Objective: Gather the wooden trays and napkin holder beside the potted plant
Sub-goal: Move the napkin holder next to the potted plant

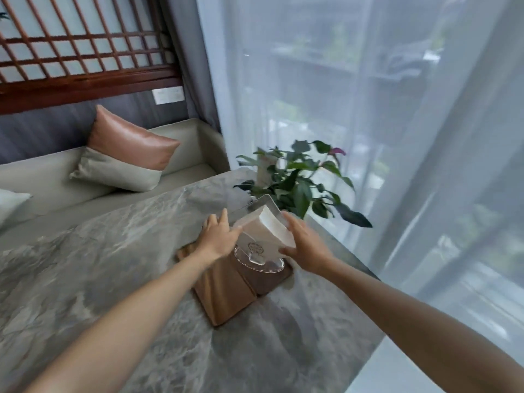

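Note:
A clear acrylic napkin holder (256,258) filled with white napkins (272,225) stands tilted on a dark wooden tray (272,282). A lighter wooden tray (226,296) lies touching it on the left. My right hand (304,245) grips the right side of the napkin stack. My left hand (218,235) presses against the holder's left side, fingers spread. The potted plant (300,180) stands just beyond the holder, at the table's far right corner; its pot is hidden behind the holder.
The grey marble table (113,279) stretches left and toward me, its right edge near the sheer curtain (368,109). A sofa with an orange and grey cushion (127,154) runs behind the table.

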Tool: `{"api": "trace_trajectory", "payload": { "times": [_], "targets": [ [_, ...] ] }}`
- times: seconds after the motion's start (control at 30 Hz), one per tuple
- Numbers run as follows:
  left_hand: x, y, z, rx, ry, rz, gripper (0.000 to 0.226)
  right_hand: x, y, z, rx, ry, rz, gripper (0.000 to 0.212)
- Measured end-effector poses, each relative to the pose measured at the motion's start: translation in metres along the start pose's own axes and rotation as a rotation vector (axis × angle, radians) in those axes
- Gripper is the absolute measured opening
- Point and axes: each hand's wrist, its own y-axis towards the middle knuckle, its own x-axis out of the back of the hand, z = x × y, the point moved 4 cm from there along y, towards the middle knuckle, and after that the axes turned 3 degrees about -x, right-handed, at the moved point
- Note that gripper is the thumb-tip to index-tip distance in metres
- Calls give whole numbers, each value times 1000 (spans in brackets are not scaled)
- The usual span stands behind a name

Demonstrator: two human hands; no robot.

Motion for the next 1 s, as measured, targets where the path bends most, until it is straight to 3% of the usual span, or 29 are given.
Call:
{"api": "trace_trajectory", "payload": {
  "times": [0.2, 0.47, 1.0],
  "targets": [
    [-53, 9, -76, -144, 41, 70, 60, 34, -36, -76, -133, 69, -100, 77],
    [-120, 12, -143, -244, 74, 212, 57, 49, -70, -154, -316, 119, -114, 76],
    [-178, 10, -196, -323, 151, 305, 69, 56, -101, -215, -478, 123, -131, 71]
  ]
}}
